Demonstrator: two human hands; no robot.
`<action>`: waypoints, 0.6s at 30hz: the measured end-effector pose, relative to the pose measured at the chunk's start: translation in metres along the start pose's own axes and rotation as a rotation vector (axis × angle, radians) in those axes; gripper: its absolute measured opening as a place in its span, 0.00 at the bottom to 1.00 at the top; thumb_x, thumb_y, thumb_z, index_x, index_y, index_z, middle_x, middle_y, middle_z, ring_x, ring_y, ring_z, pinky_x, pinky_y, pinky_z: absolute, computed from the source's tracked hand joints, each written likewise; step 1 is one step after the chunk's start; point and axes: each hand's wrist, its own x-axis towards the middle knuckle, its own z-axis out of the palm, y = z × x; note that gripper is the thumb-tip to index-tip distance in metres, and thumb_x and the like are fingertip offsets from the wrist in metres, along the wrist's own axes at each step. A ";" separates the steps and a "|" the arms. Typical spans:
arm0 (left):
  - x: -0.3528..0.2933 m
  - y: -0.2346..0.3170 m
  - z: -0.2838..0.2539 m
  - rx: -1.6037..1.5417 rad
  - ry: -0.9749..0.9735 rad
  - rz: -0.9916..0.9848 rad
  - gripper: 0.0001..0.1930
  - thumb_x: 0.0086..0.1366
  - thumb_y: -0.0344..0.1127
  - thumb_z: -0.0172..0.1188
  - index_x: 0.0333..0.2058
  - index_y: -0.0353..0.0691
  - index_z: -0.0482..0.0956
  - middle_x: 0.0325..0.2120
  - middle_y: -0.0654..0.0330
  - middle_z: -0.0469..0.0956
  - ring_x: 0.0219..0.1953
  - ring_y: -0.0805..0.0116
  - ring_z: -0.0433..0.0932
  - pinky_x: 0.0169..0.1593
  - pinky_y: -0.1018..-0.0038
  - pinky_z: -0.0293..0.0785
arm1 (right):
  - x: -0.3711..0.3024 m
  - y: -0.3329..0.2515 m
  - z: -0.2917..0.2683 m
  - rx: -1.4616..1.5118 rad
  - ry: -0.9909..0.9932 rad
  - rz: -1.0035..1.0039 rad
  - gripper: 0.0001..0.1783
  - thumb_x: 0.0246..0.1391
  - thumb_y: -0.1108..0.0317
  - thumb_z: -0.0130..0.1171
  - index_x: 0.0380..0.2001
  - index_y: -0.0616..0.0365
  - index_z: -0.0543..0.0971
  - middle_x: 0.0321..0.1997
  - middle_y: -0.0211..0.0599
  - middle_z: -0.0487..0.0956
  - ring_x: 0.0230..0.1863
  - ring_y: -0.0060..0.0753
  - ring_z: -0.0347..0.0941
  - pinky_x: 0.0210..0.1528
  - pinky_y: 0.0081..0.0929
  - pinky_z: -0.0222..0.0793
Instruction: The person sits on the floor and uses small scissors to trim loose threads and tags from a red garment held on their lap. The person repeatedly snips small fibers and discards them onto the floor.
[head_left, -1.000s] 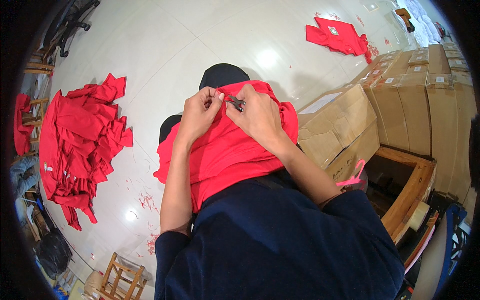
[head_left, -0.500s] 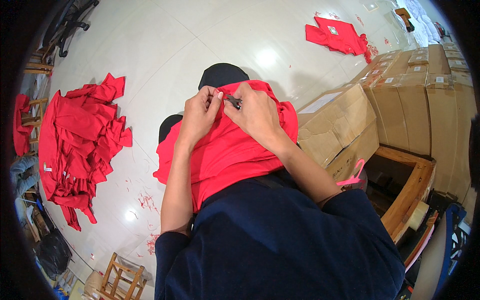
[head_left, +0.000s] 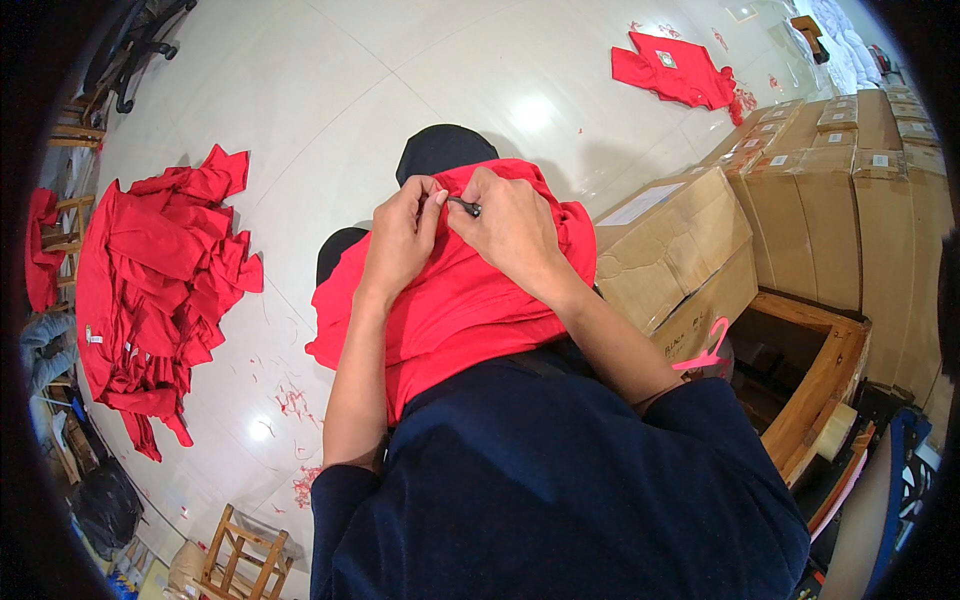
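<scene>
A red garment [head_left: 460, 310] lies bunched across my lap, over dark trousers. My left hand [head_left: 398, 240] is closed in a pinch on the garment's far edge; the exact bit of cloth or thread between the fingertips is too small to make out. Close beside it, my right hand [head_left: 514, 232] is closed around small dark thread snips [head_left: 466, 206]. Their tip points left, toward my left fingertips, and my right fingers hide most of the handle.
A heap of red garments [head_left: 165, 290] lies on the floor at left. Another red garment [head_left: 672, 72] lies far right, near thread scraps. Cardboard boxes [head_left: 815, 215], a wooden frame [head_left: 815, 400] and a pink hanger [head_left: 708, 348] stand close on my right. A wooden stool [head_left: 245, 555] is lower left.
The snips have turned in my right hand and now show a narrower outline. My left hand has shifted very slightly to the right. The garment stays on my lap.
</scene>
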 end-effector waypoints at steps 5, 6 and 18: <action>-0.002 -0.004 0.001 -0.052 0.006 -0.014 0.08 0.82 0.31 0.62 0.42 0.31 0.79 0.25 0.62 0.73 0.28 0.77 0.64 0.31 0.73 0.65 | -0.004 0.004 0.002 0.024 0.018 0.004 0.19 0.62 0.59 0.74 0.37 0.67 0.83 0.30 0.58 0.87 0.34 0.62 0.88 0.38 0.56 0.83; -0.002 -0.008 0.003 -0.078 0.006 -0.034 0.08 0.83 0.31 0.62 0.42 0.32 0.79 0.25 0.63 0.72 0.28 0.78 0.64 0.31 0.73 0.65 | -0.005 0.004 0.003 0.032 0.022 0.013 0.19 0.62 0.58 0.74 0.37 0.67 0.83 0.30 0.58 0.87 0.34 0.62 0.88 0.38 0.55 0.83; -0.002 -0.005 0.003 -0.083 -0.003 -0.050 0.09 0.83 0.33 0.62 0.42 0.32 0.79 0.25 0.65 0.73 0.27 0.79 0.64 0.30 0.74 0.64 | -0.007 0.005 0.001 0.060 0.078 -0.013 0.18 0.62 0.58 0.73 0.36 0.65 0.83 0.28 0.56 0.86 0.32 0.61 0.88 0.36 0.56 0.82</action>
